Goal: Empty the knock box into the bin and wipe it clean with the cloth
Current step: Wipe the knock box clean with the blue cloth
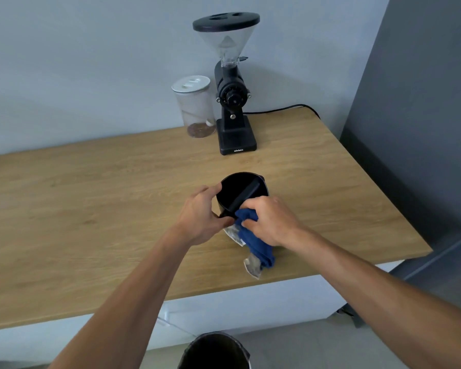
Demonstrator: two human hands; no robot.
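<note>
The black round knock box [236, 189] with a bar across its mouth stands on the wooden counter [117, 198], tipped toward me. My left hand [201, 214] grips its left wall and rim. My right hand [270, 222] is closed on a blue cloth [253, 238] pressed against the box's near right side; the cloth's tail hangs down onto the counter with a pale grey patch showing. The black bin [214, 351] sits on the floor below the counter's front edge, between my forearms.
A black coffee grinder [233, 102] with a clear hopper stands at the back, its cable [285, 109] running right. Beside it is a clear jar [196, 107] with a white lid. A grey cabinet [423, 102] borders the counter's right end.
</note>
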